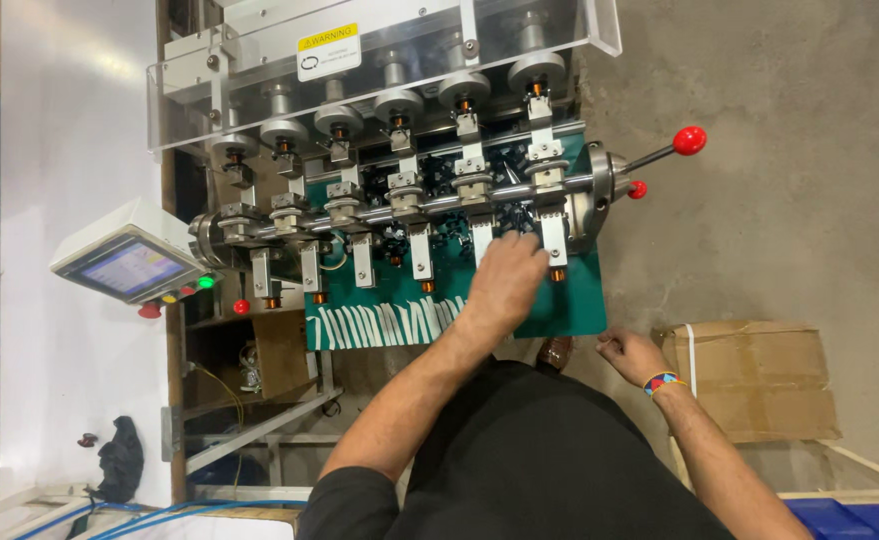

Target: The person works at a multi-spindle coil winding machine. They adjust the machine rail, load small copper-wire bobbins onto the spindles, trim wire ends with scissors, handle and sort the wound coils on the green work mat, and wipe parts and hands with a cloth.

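Note:
A winding machine with a row of several spindles on a steel shaft (pixel 429 207) stands in front of me over a green mat (pixel 571 300). Small copper coils (pixel 557 274) sit at the tips of white holders. My left hand (pixel 504 278) reaches over the mat, its fingertips against the white holder (pixel 482 237) second from the right; the back of the hand hides what the fingers do. My right hand (pixel 627 352), with a coloured wristband, hangs curled by the mat's right corner, apart from the machine; nothing shows in it.
A lever with a red ball knob (pixel 689 140) sticks out at the machine's right end. A clear cover (pixel 379 60) spans the top. A tilted touchscreen panel (pixel 129 265) with coloured buttons is at left. A cardboard box (pixel 759 375) and a blue bin (pixel 859 515) are at right.

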